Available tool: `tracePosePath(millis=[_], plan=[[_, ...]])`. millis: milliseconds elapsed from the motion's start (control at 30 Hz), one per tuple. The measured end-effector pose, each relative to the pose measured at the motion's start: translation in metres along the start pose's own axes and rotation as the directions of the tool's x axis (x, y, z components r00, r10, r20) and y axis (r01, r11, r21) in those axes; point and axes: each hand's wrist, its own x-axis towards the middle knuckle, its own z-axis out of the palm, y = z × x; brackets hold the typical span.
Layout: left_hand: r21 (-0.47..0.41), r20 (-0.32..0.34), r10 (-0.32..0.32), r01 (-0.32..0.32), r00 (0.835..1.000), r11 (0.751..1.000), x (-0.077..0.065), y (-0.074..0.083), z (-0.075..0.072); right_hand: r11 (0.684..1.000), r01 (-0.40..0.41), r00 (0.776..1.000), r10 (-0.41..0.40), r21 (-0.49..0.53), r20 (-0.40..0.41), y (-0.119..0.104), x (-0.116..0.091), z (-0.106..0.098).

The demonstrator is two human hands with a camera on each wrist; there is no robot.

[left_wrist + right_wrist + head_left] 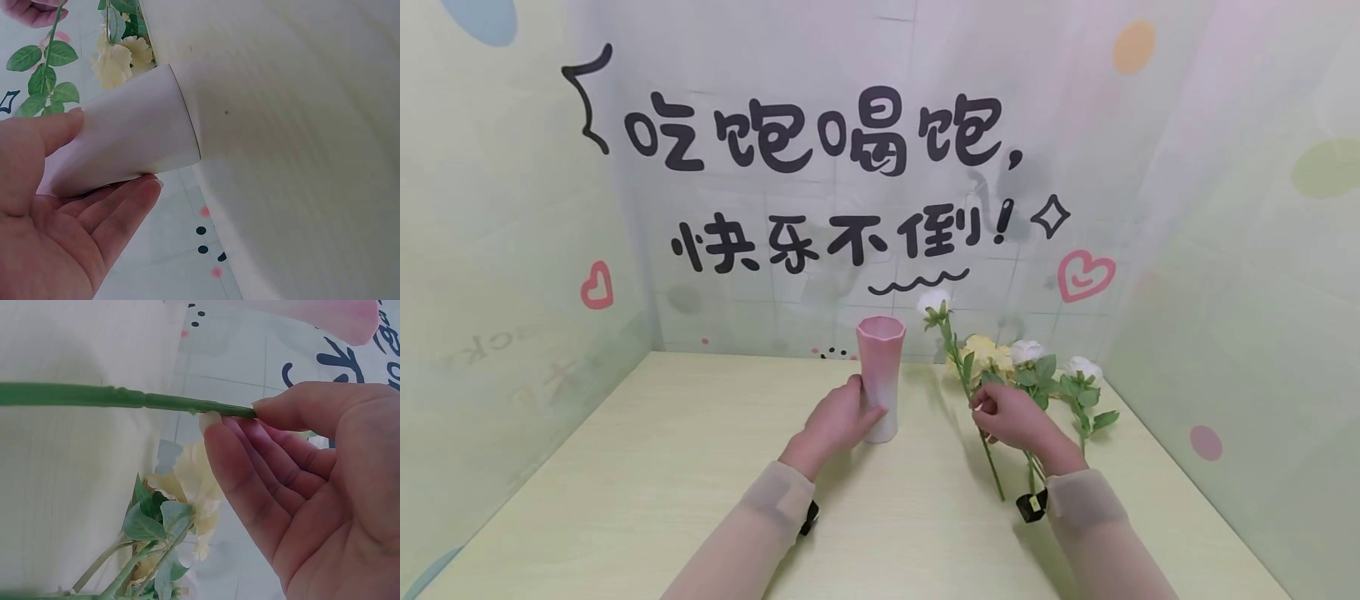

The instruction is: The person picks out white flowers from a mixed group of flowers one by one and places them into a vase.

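Head view: a pale backdrop [1075, 125] with black lettering rises toward 12 o'clock, meeting the far edge of the worktop [625, 483]. That surface gives broad open room toward 8 o'clock, out to its left edge, and a middle lane toward 6 o'clock between two beige sleeves [741, 533]. Yellow flowers [992, 352] and two white flowers [1084, 367] crowd the far right part at 4 o'clock, blooms about the far edge, stems toward 6 o'clock. Both hands are engaged. The right hand [1018, 419] pinches a green stem between thumb and fingertips; the left hand [838, 418] grips the vase from its 8 o'clock side, thumb and fingers on opposite sides. That pink-and-white vase [882, 367] stands upright, base touching the worktop short of the far edge. Slimmest is the held white rose [956, 357], tilted, bloom toward 11 o'clock, stem end toward 5 o'clock; a narrow gap parts it from the vase.
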Motion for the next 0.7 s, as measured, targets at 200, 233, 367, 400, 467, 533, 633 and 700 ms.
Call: tracePosePath(millis=[200,233,367,400,467,533,633,700], plan=[[0.001,0.004,-0.001,0.001,1.0,1.0,0.0001,0.0004,-0.0005,1.0,0.006,1.0,-0.006,0.024,-0.013,-0.0032,-0.0004,-0.0022],[0.001,0.005,0.0,0.0,1.0,1.0,0.0,0.0003,-0.0005,1.0,0.009,1.0,-0.009,0.025,-0.016,-0.0035,-0.0005,-0.0025],[-0.001,0.004,0.004,-0.004,1.0,1.0,-0.0003,-0.0001,-0.0004,1.0,0.015,0.999,-0.015,0.027,-0.033,-0.0048,-0.0006,-0.0028],[0.0,0.004,0.005,-0.005,1.0,1.0,-0.0003,-0.0002,-0.0004,0.999,0.017,0.999,-0.016,0.027,-0.036,-0.005,-0.0006,-0.0028],[0.002,0.003,0.007,-0.007,1.0,1.0,-0.0006,0.0,-0.0005,0.999,0.019,0.999,-0.018,0.033,-0.04,-0.0057,-0.0009,-0.0026],[0.004,0.002,0.007,-0.007,1.0,1.0,-0.001,0.0002,-0.0006,0.999,0.023,0.999,-0.021,0.037,-0.043,-0.0064,-0.0013,-0.0026],[0.004,0.002,0.005,-0.005,1.0,1.0,-0.0015,0.0007,-0.0007,0.999,0.031,0.998,-0.028,0.044,-0.05,-0.007,-0.0017,-0.0027],[0.002,0.004,0.002,-0.002,1.0,1.0,-0.002,0.001,-0.0007,0.999,0.038,0.998,-0.035,0.04,-0.058,-0.007,-0.0017,-0.0027]])
